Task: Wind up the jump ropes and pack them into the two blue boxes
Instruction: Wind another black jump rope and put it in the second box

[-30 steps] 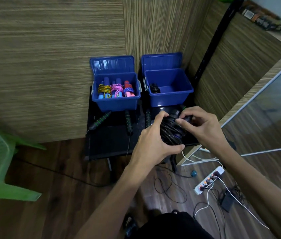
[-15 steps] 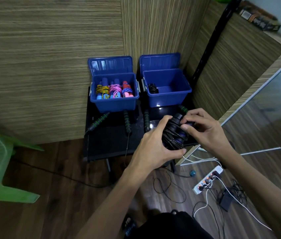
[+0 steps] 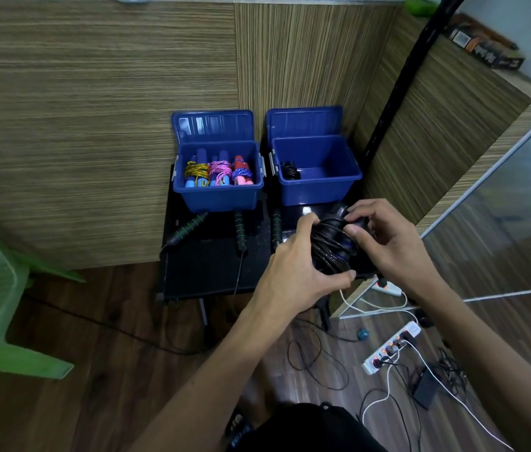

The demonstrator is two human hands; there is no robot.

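Both hands, left hand (image 3: 293, 269) and right hand (image 3: 388, 243), grip wound black rope (image 3: 331, 247) near table edge (image 3: 208, 293).

A small black table (image 3: 205, 272) stands on the dark wood-plank floor (image 3: 94, 353) against the panelled wall. Along its far edge sit two open blue plastic boxes, the left one (image 3: 218, 199) toward the far left corner, the right one (image 3: 317, 190) beside it. In front of them lie three black foam jump-rope handles with green rings (image 3: 239, 230), near the table's middle.
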